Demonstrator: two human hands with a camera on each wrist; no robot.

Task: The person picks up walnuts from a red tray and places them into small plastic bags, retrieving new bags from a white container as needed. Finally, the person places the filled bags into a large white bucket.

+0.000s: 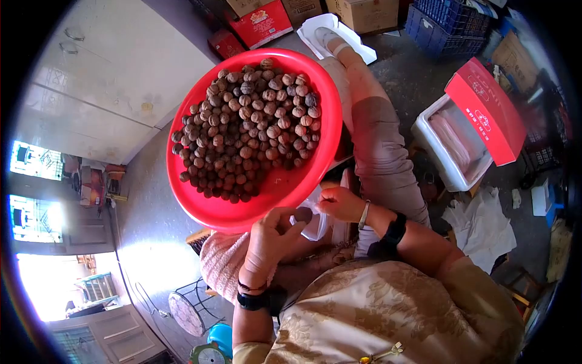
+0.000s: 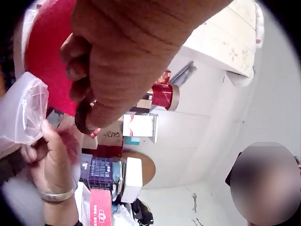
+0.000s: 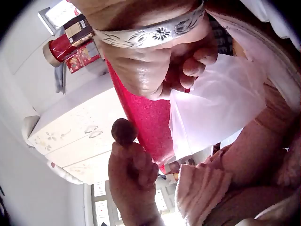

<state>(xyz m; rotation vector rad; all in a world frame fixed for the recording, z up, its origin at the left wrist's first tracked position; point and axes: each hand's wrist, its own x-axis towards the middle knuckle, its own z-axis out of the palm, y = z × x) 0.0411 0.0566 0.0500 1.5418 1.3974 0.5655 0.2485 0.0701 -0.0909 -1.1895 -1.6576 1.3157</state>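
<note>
A large red basin (image 1: 291,191) holds a heap of walnuts (image 1: 254,121), with bare red floor along its near side. Below its rim, the left hand (image 1: 271,238) pinches one dark walnut (image 3: 124,131) between thumb and fingertips, seen clearly in the right wrist view. The right hand (image 1: 343,204) grips the edge of a thin clear plastic bag (image 3: 216,106), its fingers curled on the film. The bag hangs between the two hands, its film spread out in the right wrist view. What lies inside the bag cannot be told.
A white foam box (image 1: 445,176) holding pink bags, with a red carton (image 1: 488,112), stands at the right. Blue crates (image 1: 439,30) and cardboard boxes are at the top. A pink towel (image 1: 224,261) lies over the knee, and a round stool (image 1: 187,313) is lower left.
</note>
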